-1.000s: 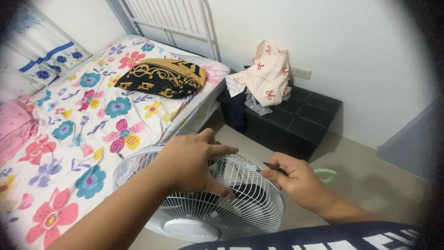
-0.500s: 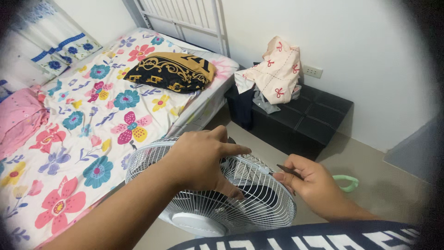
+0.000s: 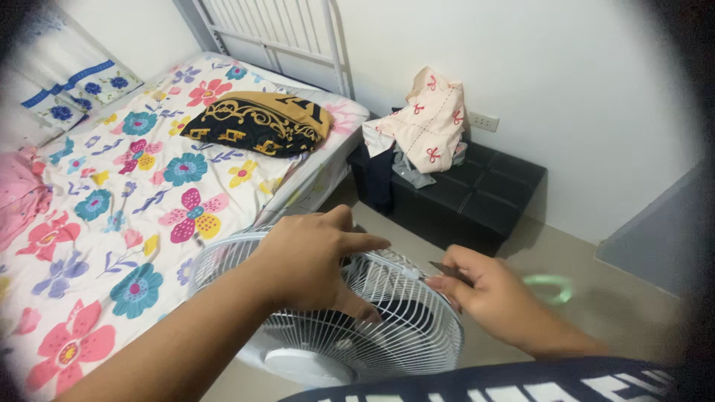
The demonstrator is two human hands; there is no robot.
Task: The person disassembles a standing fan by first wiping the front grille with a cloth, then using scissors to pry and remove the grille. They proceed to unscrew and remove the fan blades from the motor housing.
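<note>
A white wire fan grille (image 3: 402, 335) with a round white hub lies tilted in front of me, between the bed and the floor. My left hand (image 3: 313, 260) rests on top of the grille, fingers spread, thumb hooked against the wires. My right hand (image 3: 488, 294) is at the grille's right rim and pinches a thin dark tool (image 3: 445, 271), whose tip points at the rim. What kind of tool it is cannot be made out.
A bed with a flowered sheet (image 3: 126, 193) and a black-and-gold pillow (image 3: 261, 123) stands at left. A black storage bench (image 3: 469, 197) with piled clothes (image 3: 428, 126) sits against the wall. A pale green ring-shaped object (image 3: 550, 286) lies on the beige floor.
Both hands keep their hold on the grille and the tool. The view has shifted slightly left and back; nothing else has moved.
</note>
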